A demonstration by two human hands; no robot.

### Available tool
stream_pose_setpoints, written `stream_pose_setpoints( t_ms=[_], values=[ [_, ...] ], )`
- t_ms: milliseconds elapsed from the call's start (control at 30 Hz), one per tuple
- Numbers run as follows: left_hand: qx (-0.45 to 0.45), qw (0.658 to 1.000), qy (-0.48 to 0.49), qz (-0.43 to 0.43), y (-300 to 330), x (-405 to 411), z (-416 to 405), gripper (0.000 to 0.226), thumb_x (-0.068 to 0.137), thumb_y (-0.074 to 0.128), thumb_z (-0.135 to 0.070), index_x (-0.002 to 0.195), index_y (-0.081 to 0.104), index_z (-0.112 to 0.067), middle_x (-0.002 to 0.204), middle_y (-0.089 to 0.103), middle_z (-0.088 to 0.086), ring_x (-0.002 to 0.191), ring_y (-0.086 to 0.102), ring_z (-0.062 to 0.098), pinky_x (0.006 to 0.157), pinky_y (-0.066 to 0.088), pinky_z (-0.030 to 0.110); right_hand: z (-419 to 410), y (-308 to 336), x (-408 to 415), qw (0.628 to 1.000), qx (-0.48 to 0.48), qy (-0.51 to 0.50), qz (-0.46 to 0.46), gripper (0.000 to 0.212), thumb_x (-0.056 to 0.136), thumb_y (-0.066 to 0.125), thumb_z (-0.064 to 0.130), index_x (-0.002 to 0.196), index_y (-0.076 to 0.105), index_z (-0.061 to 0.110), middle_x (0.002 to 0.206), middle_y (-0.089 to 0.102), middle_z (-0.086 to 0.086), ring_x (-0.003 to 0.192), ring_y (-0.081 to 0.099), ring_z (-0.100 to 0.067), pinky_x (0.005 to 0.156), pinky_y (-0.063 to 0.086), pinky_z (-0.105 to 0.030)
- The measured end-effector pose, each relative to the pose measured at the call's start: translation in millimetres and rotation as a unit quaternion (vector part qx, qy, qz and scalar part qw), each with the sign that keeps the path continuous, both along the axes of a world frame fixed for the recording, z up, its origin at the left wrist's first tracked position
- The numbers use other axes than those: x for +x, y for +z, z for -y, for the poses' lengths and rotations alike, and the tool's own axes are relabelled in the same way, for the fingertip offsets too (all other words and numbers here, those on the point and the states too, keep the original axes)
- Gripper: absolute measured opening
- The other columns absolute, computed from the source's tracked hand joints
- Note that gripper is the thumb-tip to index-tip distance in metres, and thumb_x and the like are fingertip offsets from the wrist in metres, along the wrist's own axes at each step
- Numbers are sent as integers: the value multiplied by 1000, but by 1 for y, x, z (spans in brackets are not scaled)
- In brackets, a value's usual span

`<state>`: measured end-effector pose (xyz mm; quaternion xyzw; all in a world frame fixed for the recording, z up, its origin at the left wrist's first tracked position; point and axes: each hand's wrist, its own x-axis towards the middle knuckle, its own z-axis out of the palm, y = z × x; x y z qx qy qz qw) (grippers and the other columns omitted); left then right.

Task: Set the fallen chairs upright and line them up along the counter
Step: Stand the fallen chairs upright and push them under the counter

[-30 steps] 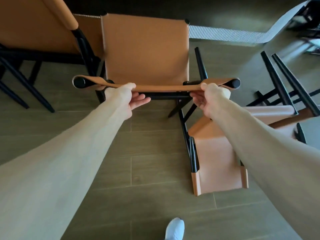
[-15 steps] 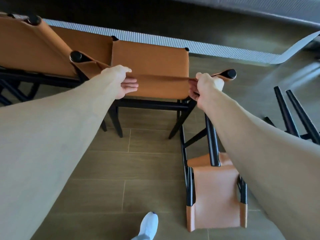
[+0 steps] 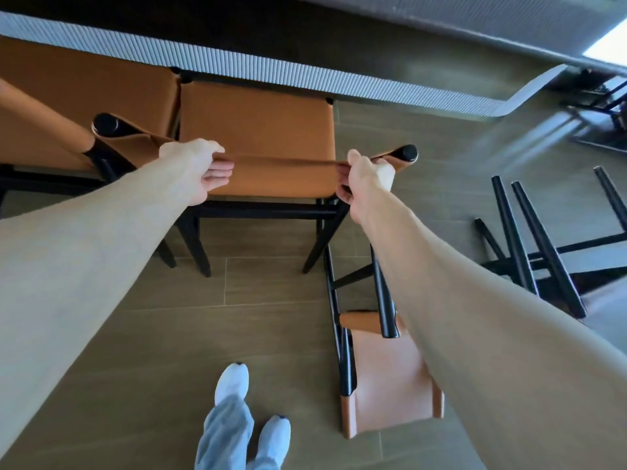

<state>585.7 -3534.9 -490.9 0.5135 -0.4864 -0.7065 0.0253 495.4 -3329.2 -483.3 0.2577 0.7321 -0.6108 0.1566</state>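
Both hands grip the top edge of the tan leather sling backrest (image 3: 281, 161) of the upright black-framed chair with the tan leather seat (image 3: 258, 130): left hand (image 3: 200, 171) with fingers curled under the strap, right hand (image 3: 368, 179) wrapped round it just inside the black post end. The seat sits just beyond the hands, its front edge tucked under the ribbed grey bench (image 3: 305, 76), close beside another upright tan chair (image 3: 84, 83) left of the left hand. Step in hand, as I read it: final squaring. Push evenly through both hands so the seat front runs parallel to the bench edge, match the gap to the neighbour, check all four legs are down before letting go. Watch the fallen tan chair (image 3: 386, 378) on the wooden floor below the right forearm; its black legs reach close to the held chair's rear right leg and could snag. Another overturned chair (image 3: 536, 245) lies right of the right hand, only legs showing. Hidden: the held chair's front legs, right fingertips, left chair cut off by the frame.
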Motion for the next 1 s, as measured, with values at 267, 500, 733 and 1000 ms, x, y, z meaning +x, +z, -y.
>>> stream_pose_setpoints(
  t_ms=[267,500,733,1000],
  values=[
    [-51,971,-225,60,38,45,-22,65,97,42,-66,99,70,-8,98,76,13,94,73,29,95,54,47,-14,44,33,990,56,126,38,42,100,56,50,118,60,12,116,71,-7,100,70,-20,85,63,-37],
    [-116,916,-365,-119,130,65,-96,43,104,45,-48,108,72,-15,110,75,4,106,70,21,101,51,43,-58,124,110,983,-19,175,-42,56,105,43,51,135,63,9,132,68,-5,121,62,-19,110,47,-44],
    [-114,854,-440,-254,218,111,-212,35,106,46,-38,118,70,-16,115,75,2,108,70,16,103,52,42,-181,204,203,983,-92,66,-143,55,107,39,49,135,63,8,137,65,-8,122,63,-24,106,50,-44],
    [31,881,-414,-224,209,291,-385,50,106,39,-47,121,66,-8,118,72,14,107,69,27,99,52,48,-348,213,406,964,-182,-120,-151,57,106,34,53,133,61,9,138,64,-13,123,62,-28,104,49,-45]
  ],
)
